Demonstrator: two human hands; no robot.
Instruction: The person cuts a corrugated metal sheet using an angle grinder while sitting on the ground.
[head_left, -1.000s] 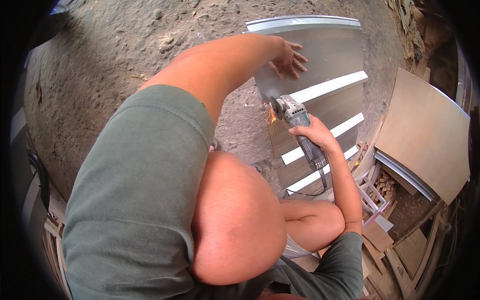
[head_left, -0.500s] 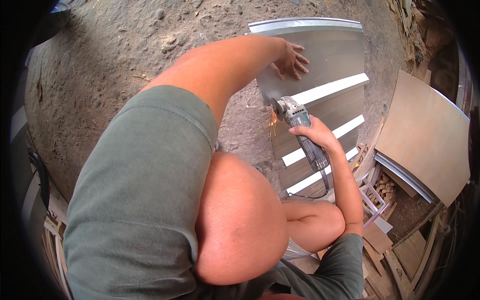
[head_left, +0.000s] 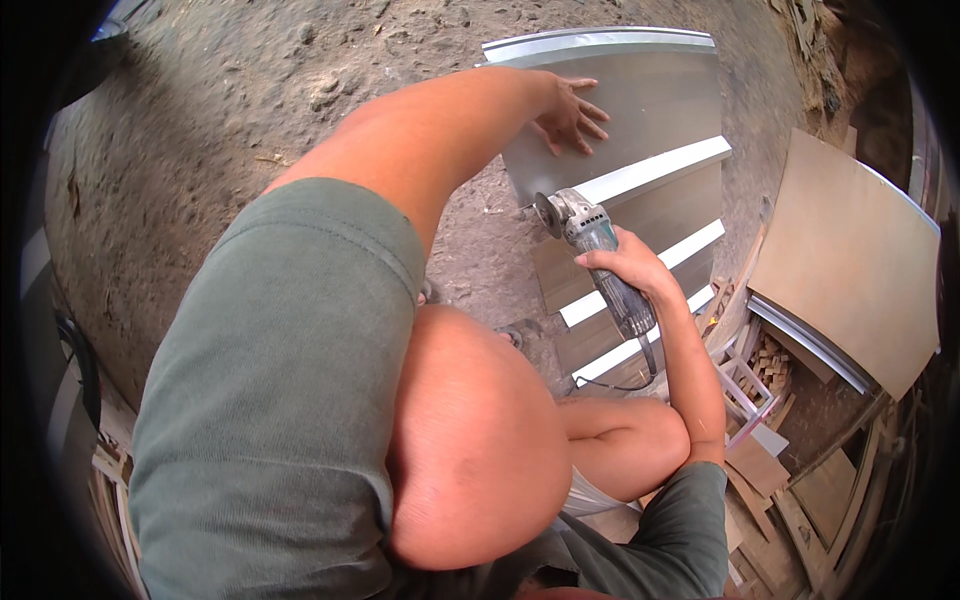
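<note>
A grey metal sheet point(head_left: 655, 90) lies on the dirt ground with pale bars under it. My left hand point(head_left: 570, 115) rests flat on the sheet, fingers spread. My right hand point(head_left: 625, 270) grips the body of a grey angle grinder point(head_left: 590, 235). Its disc point(head_left: 546, 213) sits at the sheet's near left edge. No sparks show at the disc. My bent knee and green sleeve fill the lower left of the view.
A brown board point(head_left: 850, 260) leans at the right over wood scraps point(head_left: 765, 360). The grinder's black cord point(head_left: 625, 380) trails down toward my knee. Bare dirt ground point(head_left: 250, 110) spreads to the left and beyond the sheet.
Sparks at the disc have stopped. The grinder has shifted slightly along the sheet's edge; my left hand stays flat on the sheet.
</note>
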